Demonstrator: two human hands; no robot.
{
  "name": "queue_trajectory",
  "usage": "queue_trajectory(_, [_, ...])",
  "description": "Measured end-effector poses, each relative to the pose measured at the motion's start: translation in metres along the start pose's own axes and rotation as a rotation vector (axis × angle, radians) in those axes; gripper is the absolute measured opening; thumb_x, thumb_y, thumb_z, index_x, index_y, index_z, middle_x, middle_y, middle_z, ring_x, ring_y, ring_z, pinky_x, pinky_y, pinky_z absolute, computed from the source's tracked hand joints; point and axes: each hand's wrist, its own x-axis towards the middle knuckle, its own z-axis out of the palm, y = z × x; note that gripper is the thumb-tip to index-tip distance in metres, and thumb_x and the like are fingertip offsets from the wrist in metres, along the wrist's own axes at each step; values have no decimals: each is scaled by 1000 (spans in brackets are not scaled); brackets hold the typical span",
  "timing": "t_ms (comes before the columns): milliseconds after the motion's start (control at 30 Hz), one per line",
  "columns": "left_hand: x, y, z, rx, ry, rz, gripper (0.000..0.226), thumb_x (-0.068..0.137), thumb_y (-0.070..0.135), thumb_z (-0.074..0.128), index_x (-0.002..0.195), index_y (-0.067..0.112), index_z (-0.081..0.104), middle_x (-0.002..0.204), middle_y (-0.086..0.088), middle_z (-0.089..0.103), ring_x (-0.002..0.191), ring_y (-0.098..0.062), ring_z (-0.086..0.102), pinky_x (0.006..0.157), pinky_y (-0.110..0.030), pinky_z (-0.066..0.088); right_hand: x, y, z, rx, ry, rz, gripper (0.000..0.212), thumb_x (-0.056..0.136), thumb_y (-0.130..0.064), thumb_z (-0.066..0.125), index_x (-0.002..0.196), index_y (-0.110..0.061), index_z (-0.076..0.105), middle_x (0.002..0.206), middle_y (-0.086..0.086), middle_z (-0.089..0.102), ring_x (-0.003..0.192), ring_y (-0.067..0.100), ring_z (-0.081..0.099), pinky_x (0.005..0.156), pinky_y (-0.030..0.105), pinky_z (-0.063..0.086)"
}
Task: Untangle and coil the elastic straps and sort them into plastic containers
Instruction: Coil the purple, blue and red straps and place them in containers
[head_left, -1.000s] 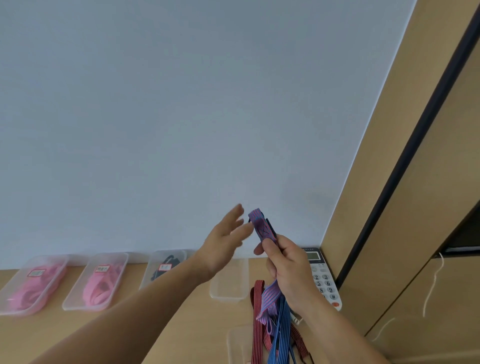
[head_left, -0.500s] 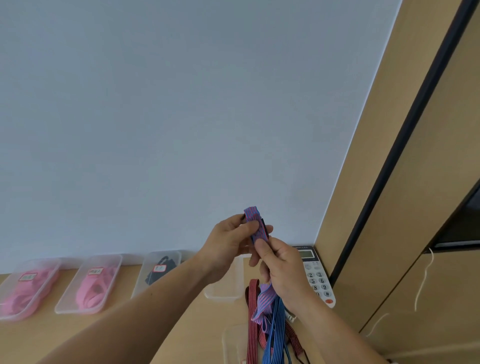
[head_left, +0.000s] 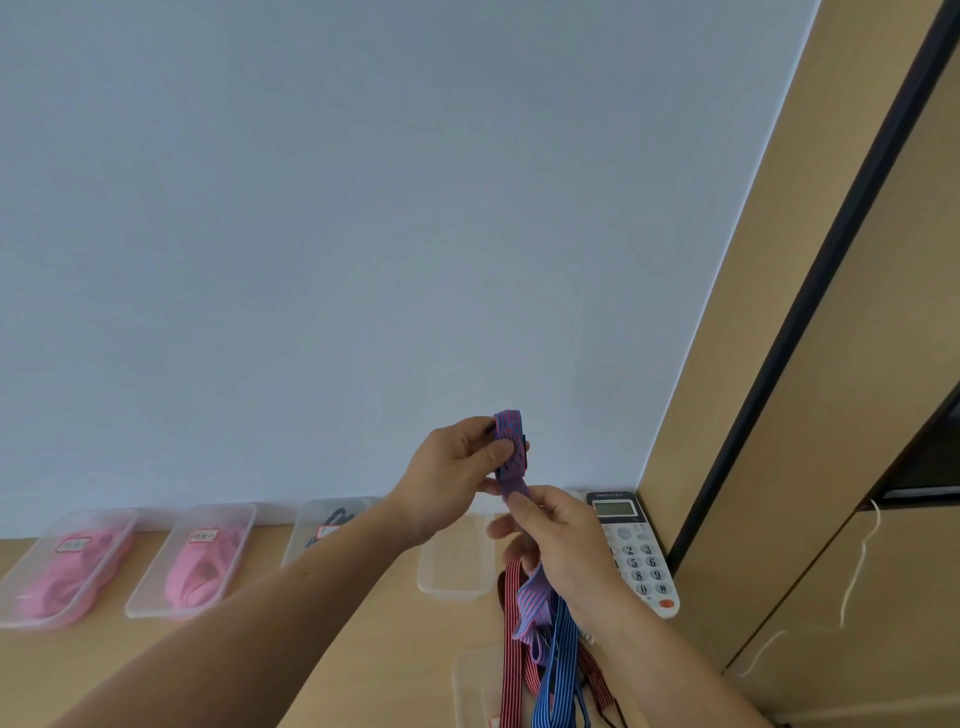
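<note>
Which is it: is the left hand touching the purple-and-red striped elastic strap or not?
Touching. The head view shows the left hand pinching the purple-and-red striped elastic strap near its folded top.

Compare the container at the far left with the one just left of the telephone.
The far-left container is filled with pink straps; the container beside the telephone looks empty. The far-left container carries a red-bordered label; the container beside the telephone shows no label. Both are clear plastic, oblong, and lie on the wooden table along the wall.
</note>
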Motion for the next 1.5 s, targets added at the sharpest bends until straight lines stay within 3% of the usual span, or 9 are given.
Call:
queue_trajectory(167, [5, -9, -9, 236, 65, 97, 17, 100, 8, 53, 101, 11, 70, 84, 3, 73, 79, -12, 67, 78, -41, 60, 2, 1, 0, -75, 38, 31, 15, 96, -17, 59, 84, -10, 64, 75, 3, 74, 64, 14, 65, 63, 33, 46])
queue_trajectory(300, [0, -17, -9, 497, 65, 268, 18, 100, 17, 53, 91, 24, 67, 75, 8, 68, 69, -4, 60, 72, -26, 52, 3, -8, 5, -65, 97, 10, 26, 97, -22, 55, 80, -7, 66, 64, 0, 68, 52, 10, 55, 49, 24, 40])
queue_trajectory(467, [-8, -17, -5, 783, 36, 479, 32, 99, 39, 37, 118, 34, 62, 95, 9, 72, 86, -12, 67, 78, -32, 54, 2, -22, 7, 71, 83, -51, 43, 95, -44, 53, 84, -8, 73, 71, 9, 72, 54, 14, 58, 47, 20, 39])
queue_trajectory(733, [-6, -26, -14, 1006, 45, 799, 43, 80, -10, 69, 122, -2, 67, 122, -14, 69, 103, -30, 71, 77, -42, 61, 4, -18, 5, 63, 112, -107, 46, 96, -38, 58, 55, -17, 49, 53, -4, 43, 50, 9, 32, 49, 19, 28])
queue_trajectory(967, [2, -39, -20, 1180, 38, 912, 56, 74, -19, 70, 126, 0, 64, 131, -15, 63, 119, -38, 61, 82, -44, 60, 4, -16, 4, 97, 46, -36, 36, 95, -35, 60, 78, -4, 66, 63, 4, 64, 54, 14, 58, 49, 20, 41])
queue_trajectory(1100, [0, -36, -11, 779, 3, 600, 60, 90, -9, 49, 146, 10, 44, 155, -2, 39, 144, -13, 36, 111, -25, 38, 7, -17, 4, 198, 122, -80, 21, 95, -21, 61, 84, -4, 66, 65, 1, 66, 55, 12, 59, 50, 21, 40])
queue_trajectory(1200, [-1, -18, 2, 183, 48, 124, 56, 96, 17, 47, 151, 21, 36, 148, 16, 44, 123, 11, 50, 107, -19, 40, 6, -16, 2, 170, 165, -174, 11, 95, -14, 61, 91, -7, 68, 70, 3, 71, 58, 11, 64, 51, 16, 42])
queue_trajectory(1367, [1, 4, 17, -129, -48, -19, 27, 100, 18, 54, 112, -5, 61, 106, -12, 74, 72, -22, 60, 72, -31, 54, 4, -12, 1, 113, 195, -275, 7, 93, -12, 64, 93, -11, 71, 75, 8, 75, 59, 13, 67, 53, 14, 46])
queue_trajectory(1500, [3, 6, 19, -161, -20, -7, 22, 98, 8, 56, 116, -5, 58, 103, -14, 75, 77, -30, 66, 78, -35, 57, 7, -14, -6, 30, 188, -196, 17, 92, -21, 65, 82, -8, 68, 68, 8, 73, 50, 12, 64, 46, 16, 40])
